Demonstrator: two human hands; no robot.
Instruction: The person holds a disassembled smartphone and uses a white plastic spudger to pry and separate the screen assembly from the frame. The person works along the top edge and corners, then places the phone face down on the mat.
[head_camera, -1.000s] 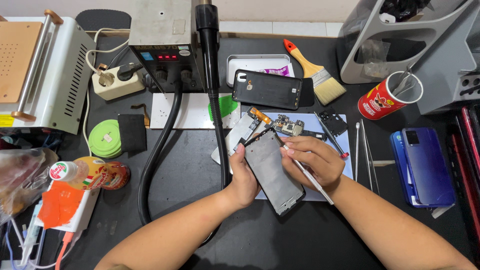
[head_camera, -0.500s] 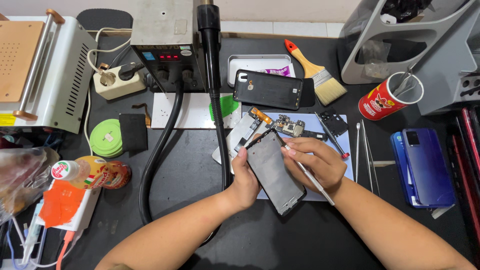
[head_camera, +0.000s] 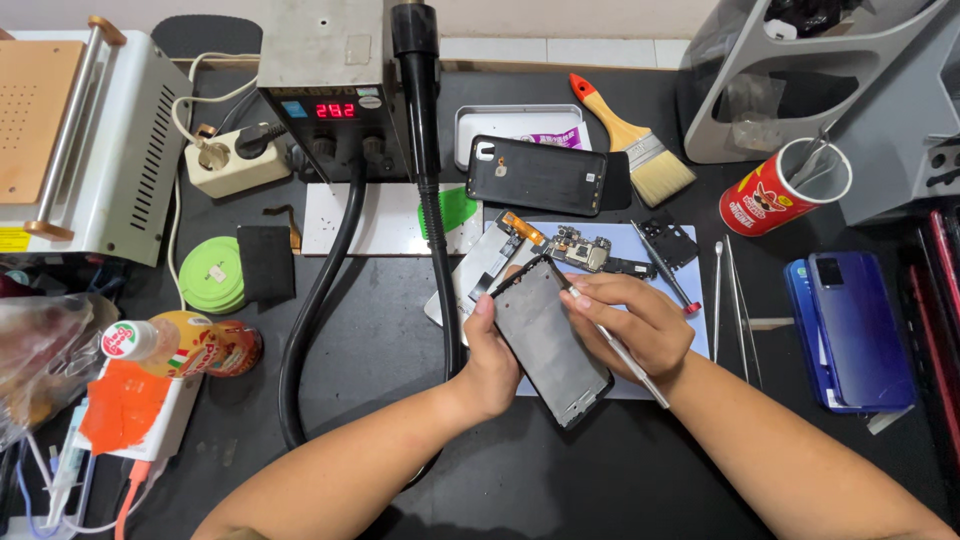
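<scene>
The phone frame (head_camera: 552, 340) is gripped along its edge by the left hand (head_camera: 492, 352), tilted over the blue mat (head_camera: 700, 330) so its top stays steady. A thin metal tool (head_camera: 632, 364) is pinched in the right hand (head_camera: 630, 322), its fingertips resting at the frame's two o'clock edge; the circuit board (head_camera: 580, 250) lies at twelve o'clock.

We grip the phone frame (head_camera: 550, 342) by its edge with our left hand (head_camera: 492, 362); our right hand (head_camera: 632, 322) holds thin tweezers (head_camera: 632, 364) at its upper edge, above the blue mat (head_camera: 700, 330).
</scene>
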